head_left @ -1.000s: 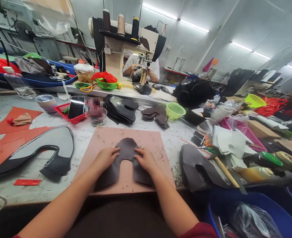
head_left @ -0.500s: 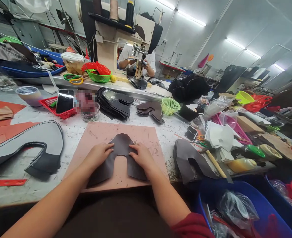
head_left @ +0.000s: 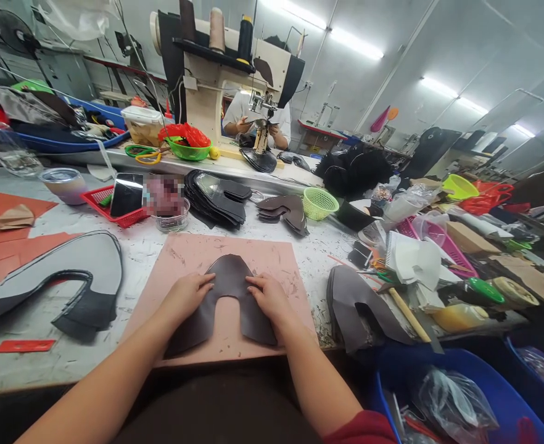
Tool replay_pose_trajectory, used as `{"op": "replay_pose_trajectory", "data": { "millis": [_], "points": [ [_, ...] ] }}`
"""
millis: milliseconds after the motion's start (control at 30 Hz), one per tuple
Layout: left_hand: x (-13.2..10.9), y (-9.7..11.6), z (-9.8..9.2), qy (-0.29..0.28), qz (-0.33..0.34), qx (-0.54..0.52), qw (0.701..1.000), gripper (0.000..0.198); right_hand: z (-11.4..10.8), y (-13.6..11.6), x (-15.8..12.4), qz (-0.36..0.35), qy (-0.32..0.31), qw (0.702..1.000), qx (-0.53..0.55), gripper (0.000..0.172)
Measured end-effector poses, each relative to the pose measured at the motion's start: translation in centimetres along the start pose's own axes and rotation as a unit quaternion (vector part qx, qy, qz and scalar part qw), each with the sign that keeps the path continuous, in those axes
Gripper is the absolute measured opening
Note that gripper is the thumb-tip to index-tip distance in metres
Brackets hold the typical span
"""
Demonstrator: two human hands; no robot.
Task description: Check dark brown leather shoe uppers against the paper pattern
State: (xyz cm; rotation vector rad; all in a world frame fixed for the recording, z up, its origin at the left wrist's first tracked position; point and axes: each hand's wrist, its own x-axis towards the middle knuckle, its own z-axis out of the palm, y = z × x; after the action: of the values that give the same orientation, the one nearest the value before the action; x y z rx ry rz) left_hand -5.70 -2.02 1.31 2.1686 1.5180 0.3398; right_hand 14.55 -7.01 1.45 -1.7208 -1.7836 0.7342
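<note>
A dark, horseshoe-shaped leather piece (head_left: pixel 228 277) lies on a pinkish board (head_left: pixel 276 253), its curved top away from me and its two legs toward me. My left hand (head_left: pixel 186 297) pinches its left edge, thumb and fingertips close together. On the opposite edge, my right hand (head_left: pixel 267 297) holds the leather with fingertips near the curve. Parts of both legs are hidden under my hands. Similar dark pieces (head_left: pixel 359 305) are stacked to the right of the board. To the left rests a grey and black curved stack (head_left: pixel 100 265).
Behind the board are a black stack (head_left: pixel 216 200), small brown pieces (head_left: pixel 284 209), a green basket (head_left: pixel 321 203) and a red tray (head_left: pixel 133 217). A person (head_left: pixel 281 117) works behind the sewing machine (head_left: pixel 202 80). Blue bins (head_left: pixel 507 394) stand lower right.
The whole view has shifted slightly, with the table lower and a little to the right. My hands stay on the leather's two edges. The person behind the machine has moved their hands.
</note>
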Motion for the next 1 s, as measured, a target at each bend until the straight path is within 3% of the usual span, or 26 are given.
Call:
{"op": "replay_pose_trajectory", "data": {
  "millis": [367,433,500,600,833,1000],
  "points": [
    [-0.2,1.0,-0.8,-0.011,-0.019,0.046,0.999,0.033,0.0,-0.2,0.0,0.017,-0.005,1.0,-0.006,0.03],
    [0.1,1.8,-1.2,-0.012,0.009,0.087,0.996,0.03,0.0,-0.3,0.3,0.014,-0.009,1.0,-0.01,0.029],
    [0.7,2.8,-1.3,-0.023,0.083,0.123,0.989,0.03,0.0,-0.2,0.5,0.007,-0.01,1.0,-0.012,0.028],
    [1.7,4.1,-0.3,-0.069,0.166,0.143,0.973,0.037,-0.4,0.1,0.1,0.006,-0.009,1.0,0.013,0.027],
    [1.9,4.5,2.1,-0.056,0.155,0.162,0.973,0.048,-1.5,1.2,-3.8,0.102,-0.045,0.987,0.118,0.016],
    [1.3,4.9,2.2,-0.066,0.143,0.202,0.967,0.073,-1.4,1.8,-4.5,0.089,-0.035,0.988,0.119,0.013]
  ]
}}
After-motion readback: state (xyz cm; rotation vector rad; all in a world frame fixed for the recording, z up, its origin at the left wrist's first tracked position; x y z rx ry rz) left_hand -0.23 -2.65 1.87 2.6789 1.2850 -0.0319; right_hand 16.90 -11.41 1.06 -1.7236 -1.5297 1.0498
